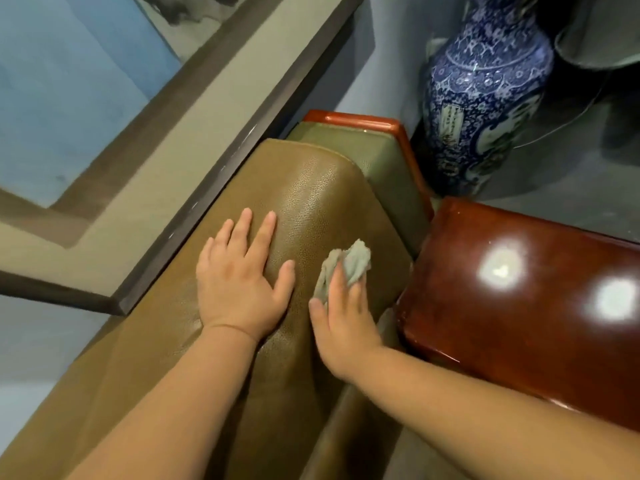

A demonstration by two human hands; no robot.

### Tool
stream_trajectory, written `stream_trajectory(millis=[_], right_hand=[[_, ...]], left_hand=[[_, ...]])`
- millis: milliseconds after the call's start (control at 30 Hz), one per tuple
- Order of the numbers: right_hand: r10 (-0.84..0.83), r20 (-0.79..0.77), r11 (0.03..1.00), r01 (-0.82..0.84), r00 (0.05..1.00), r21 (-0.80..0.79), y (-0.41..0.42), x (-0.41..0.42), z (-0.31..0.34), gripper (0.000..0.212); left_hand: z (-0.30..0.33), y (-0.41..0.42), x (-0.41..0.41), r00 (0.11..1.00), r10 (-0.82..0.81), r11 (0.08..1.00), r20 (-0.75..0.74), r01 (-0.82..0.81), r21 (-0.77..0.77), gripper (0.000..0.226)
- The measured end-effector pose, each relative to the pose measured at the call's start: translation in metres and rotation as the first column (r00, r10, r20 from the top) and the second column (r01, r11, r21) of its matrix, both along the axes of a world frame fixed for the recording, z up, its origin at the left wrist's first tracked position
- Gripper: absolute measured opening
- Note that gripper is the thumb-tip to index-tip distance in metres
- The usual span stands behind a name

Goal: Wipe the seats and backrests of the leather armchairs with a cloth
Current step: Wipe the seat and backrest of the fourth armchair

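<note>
Flanking the backrest [311,188], glossy wooden table [519,289], blue-white vase [485,98] behind

Left hand [242,275] lies flat with fingers spread; right hand [341,317] has its fingers curled in a grip.

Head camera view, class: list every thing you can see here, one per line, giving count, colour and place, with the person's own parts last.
leather backrest: one, olive-brown, centre, running from lower left to upper middle.
cloth: one, grey, bunched on the backrest's right side under the right hand.
armrest: one, green leather with a red-brown wooden edge, just beyond the backrest's end.
wooden surface: one, glossy red-brown with two light reflections, right of the backrest.
vase: one, blue and white patterned, upper right on the floor.
framed picture: one, dark frame with beige mat and blue image, upper left.
left hand: one, flat on the backrest, fingers spread.
right hand: one, holding the cloth against the backrest.
</note>
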State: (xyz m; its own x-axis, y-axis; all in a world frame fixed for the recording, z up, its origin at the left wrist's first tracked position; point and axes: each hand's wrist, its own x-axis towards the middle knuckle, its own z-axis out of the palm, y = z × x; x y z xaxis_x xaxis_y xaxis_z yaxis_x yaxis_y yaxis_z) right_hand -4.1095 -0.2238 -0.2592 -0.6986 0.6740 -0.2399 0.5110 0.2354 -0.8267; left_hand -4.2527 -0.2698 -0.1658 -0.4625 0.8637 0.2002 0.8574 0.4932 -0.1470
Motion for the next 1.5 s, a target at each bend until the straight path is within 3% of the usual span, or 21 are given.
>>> stream_trajectory(millis=[33,100,167,233,333,400,467,533,600,700,767,867,967,1033,1100,1167,1233,1333,1400,1433,1500], right_hand=[[0.1,0.05,0.995,-0.099,0.994,-0.014,-0.014,0.006,-0.005,0.085],[0.134,0.069,0.99,-0.136,0.989,0.032,-0.005,0.008,-0.017,0.081],[-0.095,-0.07,0.992,0.1,0.993,0.072,0.038,-0.003,-0.028,0.081],[-0.417,-0.143,0.907,0.421,0.898,-0.005,0.091,-0.016,-0.029,0.074],[-0.608,-0.173,0.794,0.594,0.775,-0.129,0.1,-0.029,-0.031,0.065],[-0.5,-0.234,0.866,0.489,0.834,-0.11,0.05,-0.026,-0.03,0.075],[-0.224,-0.195,0.975,0.217,0.955,-0.054,-0.006,-0.013,-0.029,0.081],[-0.098,-0.144,0.994,0.105,0.985,0.043,-0.014,0.001,-0.049,0.075],[-0.177,-0.107,0.975,0.19,0.978,0.118,0.023,0.003,-0.076,0.077],[-0.472,0.073,0.868,0.478,0.878,-0.136,0.088,-0.003,-0.106,0.082],[-0.57,0.074,0.795,0.573,0.818,-0.198,0.093,-0.006,-0.101,0.08],[-0.267,-0.1,0.962,0.259,0.959,-0.086,0.036,-0.002,-0.063,0.094],[-0.067,-0.188,0.996,0.078,0.98,0.051,0.018,0.012,-0.06,0.085],[-0.205,-0.138,0.974,0.216,0.969,0.07,0.053,0.013,-0.09,0.073],[-0.498,0.015,0.855,0.493,0.867,-0.162,0.095,0.012,-0.115,0.064],[-0.595,0.149,0.726,0.607,0.79,-0.324,0.106,0.01,-0.117,0.071],[-0.523,0.123,0.787,0.533,0.844,-0.31,0.077,0.006,-0.095,0.076],[-0.241,-0.048,0.941,0.221,0.969,-0.256,0.001,0.015,-0.058,0.09],[-0.11,-0.043,0.976,0.1,0.993,-0.194,-0.008,0.027,-0.064,0.103],[-0.111,-0.027,0.985,0.106,0.993,-0.137,0.008,0.027,-0.079,0.102],[-0.34,0.037,0.916,0.34,0.94,-0.213,0.057,0.016,-0.097,0.083]], left_hand=[[-0.001,0.0,-0.002,1.0,-0.011,1.0,0.001,0.011,0.018,0.074],[-0.004,0.001,-0.003,1.0,-0.029,0.999,-0.008,0.03,0.041,0.074],[-0.006,0.001,-0.005,0.999,-0.044,0.996,-0.017,0.045,0.073,0.074],[-0.008,0.001,-0.006,0.998,-0.058,0.993,-0.025,0.06,0.101,0.074],[-0.011,0.001,-0.007,0.997,-0.064,0.991,-0.038,0.068,0.116,0.073],[-0.012,0.002,-0.007,0.997,-0.065,0.99,-0.043,0.07,0.126,0.073],[-0.013,0.002,-0.007,0.996,-0.065,0.989,-0.054,0.072,0.126,0.073],[-0.013,0.001,-0.007,0.996,-0.073,0.989,-0.06,0.08,0.124,0.073],[-0.014,0.002,-0.008,0.995,-0.074,0.989,-0.065,0.082,0.122,0.073],[-0.016,0.0,-0.006,0.997,-0.053,0.99,-0.065,0.061,0.125,0.074],[-0.016,0.001,-0.004,0.998,-0.038,0.992,-0.056,0.044,0.121,0.074],[-0.016,0.001,-0.003,0.999,-0.023,0.993,-0.045,0.028,0.114,0.075],[-0.016,0.001,-0.004,0.998,-0.026,0.993,-0.051,0.032,0.113,0.075],[-0.017,0.0,-0.004,0.998,-0.031,0.992,-0.055,0.037,0.12,0.075],[-0.018,0.0,-0.004,0.998,-0.031,0.991,-0.051,0.038,0.132,0.075],[-0.018,0.001,-0.005,0.998,-0.029,0.99,-0.052,0.035,0.133,0.075],[-0.018,0.001,-0.005,0.998,-0.033,0.991,-0.047,0.039,0.131,0.075],[-0.018,0.0,-0.005,0.998,-0.036,0.99,-0.044,0.042,0.134,0.075],[-0.017,0.0,-0.005,0.998,-0.04,0.99,-0.049,0.046,0.136,0.075],[-0.017,0.001,-0.005,0.998,-0.041,0.989,-0.052,0.048,0.137,0.075],[-0.018,0.0,-0.005,0.997,-0.041,0.989,-0.061,0.049,0.139,0.074]])
